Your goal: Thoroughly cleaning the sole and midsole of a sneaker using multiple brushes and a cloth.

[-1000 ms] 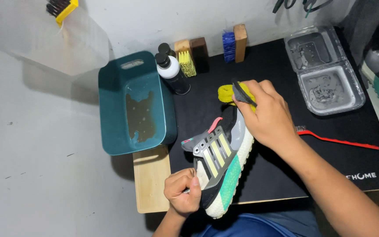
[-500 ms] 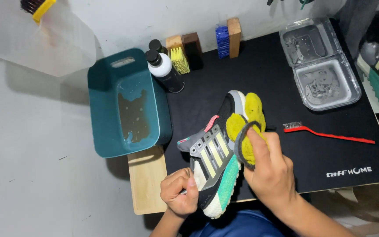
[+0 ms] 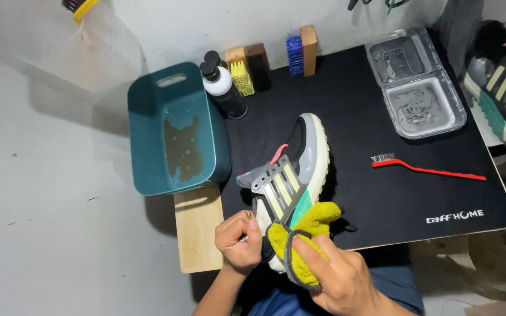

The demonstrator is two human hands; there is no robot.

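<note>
Since a moment ago the right hand (image 3: 338, 278), clutching the yellow cloth (image 3: 306, 234), slid from toe to heel of the sneaker (image 3: 288, 175); the left hand (image 3: 238, 240) should grip that heel firmly while wiping

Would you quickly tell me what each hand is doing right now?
Left hand: closed, gripping the heel end of the sneaker.
Right hand: closed on the yellow cloth, pressing it against the sneaker.

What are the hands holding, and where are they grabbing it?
The left hand grips the shoe at its heel end. The right hand holds a yellow cloth, bunched in its fingers and pressed against the shoe's heel.
</note>
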